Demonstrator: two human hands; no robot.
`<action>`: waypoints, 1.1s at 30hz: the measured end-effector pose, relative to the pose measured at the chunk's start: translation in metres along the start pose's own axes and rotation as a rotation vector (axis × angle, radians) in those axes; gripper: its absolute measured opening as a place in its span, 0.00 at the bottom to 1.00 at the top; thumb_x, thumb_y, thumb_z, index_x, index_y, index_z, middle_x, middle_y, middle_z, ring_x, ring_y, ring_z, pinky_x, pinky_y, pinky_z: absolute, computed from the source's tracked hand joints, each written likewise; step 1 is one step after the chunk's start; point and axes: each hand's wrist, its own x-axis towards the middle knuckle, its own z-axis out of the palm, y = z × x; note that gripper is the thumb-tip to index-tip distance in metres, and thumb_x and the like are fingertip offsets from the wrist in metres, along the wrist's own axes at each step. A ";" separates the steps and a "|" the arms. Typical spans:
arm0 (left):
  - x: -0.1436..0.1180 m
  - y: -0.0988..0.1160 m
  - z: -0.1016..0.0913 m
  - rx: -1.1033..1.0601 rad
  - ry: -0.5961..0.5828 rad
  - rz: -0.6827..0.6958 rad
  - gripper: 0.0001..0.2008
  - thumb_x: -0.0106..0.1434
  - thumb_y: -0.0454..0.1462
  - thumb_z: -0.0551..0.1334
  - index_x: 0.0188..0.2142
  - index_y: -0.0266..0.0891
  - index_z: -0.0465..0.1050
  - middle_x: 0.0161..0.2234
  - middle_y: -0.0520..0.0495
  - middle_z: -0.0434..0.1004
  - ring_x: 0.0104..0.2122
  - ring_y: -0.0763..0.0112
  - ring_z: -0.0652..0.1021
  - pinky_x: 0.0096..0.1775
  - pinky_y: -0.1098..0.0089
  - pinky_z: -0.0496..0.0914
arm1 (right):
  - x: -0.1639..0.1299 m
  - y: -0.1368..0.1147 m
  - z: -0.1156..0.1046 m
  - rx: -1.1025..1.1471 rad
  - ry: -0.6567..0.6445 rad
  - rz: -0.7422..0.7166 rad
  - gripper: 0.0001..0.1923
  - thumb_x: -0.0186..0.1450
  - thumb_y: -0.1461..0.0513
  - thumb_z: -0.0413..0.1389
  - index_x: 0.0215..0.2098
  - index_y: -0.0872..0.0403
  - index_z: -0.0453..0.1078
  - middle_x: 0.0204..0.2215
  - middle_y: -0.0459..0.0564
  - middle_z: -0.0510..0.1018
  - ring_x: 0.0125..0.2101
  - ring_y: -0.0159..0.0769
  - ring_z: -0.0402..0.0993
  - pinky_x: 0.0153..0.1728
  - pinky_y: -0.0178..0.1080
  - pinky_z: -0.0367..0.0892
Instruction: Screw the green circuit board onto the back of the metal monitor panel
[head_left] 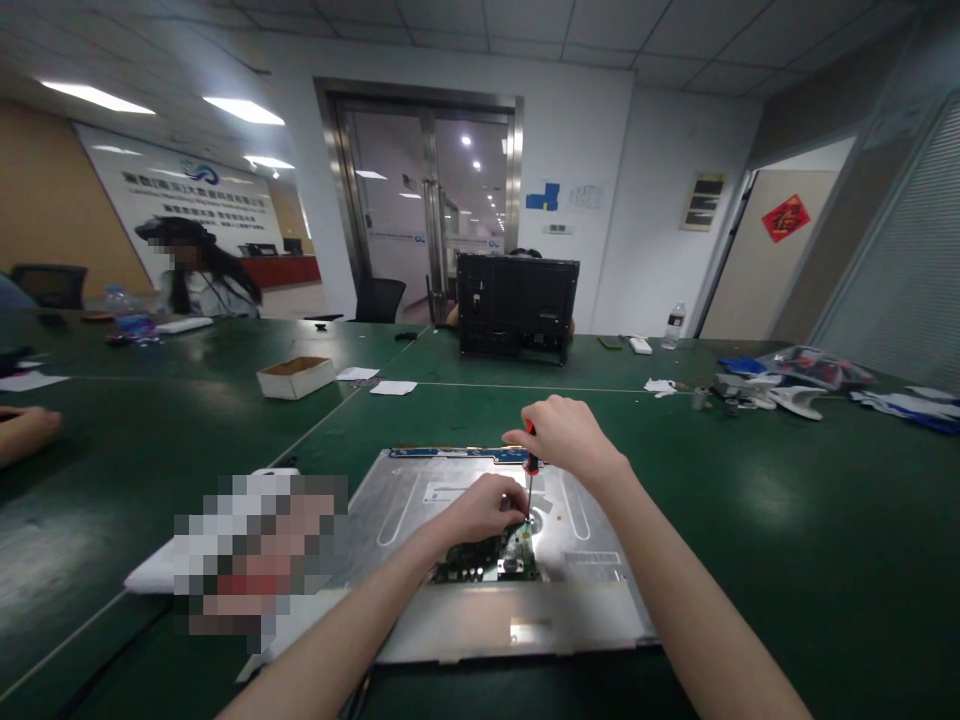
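My right hand (pixel 568 435) is wrapped around the red and black handle of a screwdriver (pixel 532 463). The screwdriver stands almost upright, its tip down at the corner of a green circuit board (pixel 517 556). Beside that tip my left hand (pixel 487 507) has its fingers pinched together; what they hold, if anything, is hidden. Under both hands lies a flat silver metal panel (pixel 405 515), which looks like the back of a display. A narrow blue board (pixel 442 453) runs along its far edge. My left hand covers part of the green board.
A white object (pixel 161 565), partly blurred out, lies left of the panel. Farther off are an open box (pixel 296 378), a black monitor-like unit (pixel 517 305), a bottle (pixel 673 327) and scattered parts (pixel 757 390). Another person's hand (pixel 28 432) rests at the left; a person (pixel 210 285) sits beyond.
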 end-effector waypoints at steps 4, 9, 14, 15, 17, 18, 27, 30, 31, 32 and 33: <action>-0.001 0.001 -0.001 0.015 0.004 0.000 0.08 0.51 0.28 0.59 0.27 0.36 0.76 0.26 0.51 0.77 0.27 0.71 0.73 0.32 0.75 0.65 | -0.004 0.010 0.000 0.080 -0.065 -0.080 0.14 0.62 0.52 0.54 0.35 0.53 0.72 0.33 0.52 0.79 0.32 0.40 0.74 0.26 0.35 0.58; -0.001 0.001 0.000 0.011 -0.002 -0.009 0.08 0.51 0.28 0.59 0.27 0.36 0.76 0.26 0.51 0.77 0.27 0.71 0.73 0.33 0.74 0.65 | -0.013 0.020 -0.003 0.137 -0.104 -0.147 0.11 0.58 0.61 0.54 0.40 0.50 0.71 0.36 0.49 0.79 0.34 0.38 0.73 0.26 0.34 0.56; -0.001 0.000 0.000 -0.002 0.002 -0.012 0.08 0.50 0.27 0.59 0.27 0.36 0.76 0.25 0.51 0.77 0.27 0.71 0.73 0.32 0.75 0.65 | -0.013 0.009 -0.004 0.051 -0.042 -0.105 0.10 0.61 0.55 0.54 0.35 0.50 0.72 0.30 0.49 0.78 0.31 0.39 0.73 0.26 0.35 0.56; -0.001 0.000 0.000 -0.005 0.001 -0.010 0.08 0.50 0.27 0.59 0.27 0.36 0.76 0.25 0.51 0.77 0.27 0.71 0.73 0.32 0.75 0.65 | -0.012 0.007 -0.004 0.043 -0.037 -0.102 0.11 0.62 0.52 0.54 0.33 0.50 0.73 0.30 0.50 0.78 0.31 0.39 0.74 0.26 0.35 0.56; -0.001 0.001 0.000 -0.010 -0.001 -0.006 0.07 0.50 0.27 0.59 0.26 0.36 0.75 0.25 0.51 0.77 0.26 0.72 0.73 0.31 0.75 0.65 | -0.012 0.004 -0.004 0.038 -0.040 -0.099 0.14 0.63 0.50 0.53 0.32 0.51 0.73 0.29 0.50 0.78 0.32 0.40 0.74 0.26 0.35 0.56; -0.001 0.001 0.000 -0.012 -0.002 -0.003 0.07 0.50 0.27 0.59 0.26 0.36 0.75 0.25 0.51 0.77 0.26 0.72 0.73 0.31 0.75 0.65 | -0.013 0.004 -0.005 0.041 -0.047 -0.102 0.15 0.63 0.50 0.53 0.32 0.51 0.73 0.30 0.50 0.78 0.32 0.40 0.74 0.26 0.35 0.56; -0.002 0.004 -0.002 -0.013 -0.007 0.012 0.07 0.51 0.27 0.59 0.26 0.36 0.75 0.26 0.51 0.77 0.27 0.71 0.74 0.32 0.75 0.65 | -0.019 0.010 -0.008 0.135 -0.093 -0.181 0.09 0.57 0.63 0.55 0.37 0.50 0.70 0.33 0.47 0.78 0.33 0.36 0.72 0.24 0.33 0.52; -0.002 0.004 -0.002 -0.012 -0.009 0.013 0.07 0.51 0.28 0.59 0.26 0.36 0.75 0.26 0.51 0.77 0.27 0.71 0.74 0.32 0.75 0.65 | -0.016 0.007 -0.006 0.079 -0.062 -0.133 0.07 0.59 0.58 0.55 0.36 0.49 0.71 0.31 0.48 0.78 0.31 0.37 0.72 0.24 0.34 0.52; -0.002 0.004 -0.002 -0.011 -0.008 0.014 0.07 0.51 0.28 0.59 0.26 0.36 0.75 0.26 0.51 0.77 0.27 0.71 0.74 0.32 0.75 0.65 | -0.015 0.006 -0.006 0.063 -0.054 -0.119 0.08 0.61 0.56 0.55 0.35 0.49 0.72 0.30 0.48 0.78 0.31 0.37 0.72 0.25 0.34 0.53; -0.002 0.004 -0.002 -0.010 -0.008 0.014 0.06 0.51 0.28 0.59 0.26 0.36 0.75 0.26 0.51 0.77 0.27 0.71 0.74 0.32 0.75 0.65 | -0.015 0.006 -0.006 0.052 -0.051 -0.109 0.09 0.62 0.54 0.54 0.33 0.50 0.72 0.30 0.48 0.78 0.31 0.38 0.72 0.25 0.35 0.53; -0.001 0.003 -0.001 -0.009 -0.007 0.014 0.06 0.51 0.28 0.60 0.27 0.36 0.75 0.26 0.51 0.77 0.27 0.71 0.74 0.32 0.75 0.65 | -0.014 0.006 -0.006 0.045 -0.052 -0.103 0.12 0.63 0.52 0.53 0.32 0.50 0.73 0.29 0.49 0.78 0.31 0.38 0.73 0.25 0.35 0.53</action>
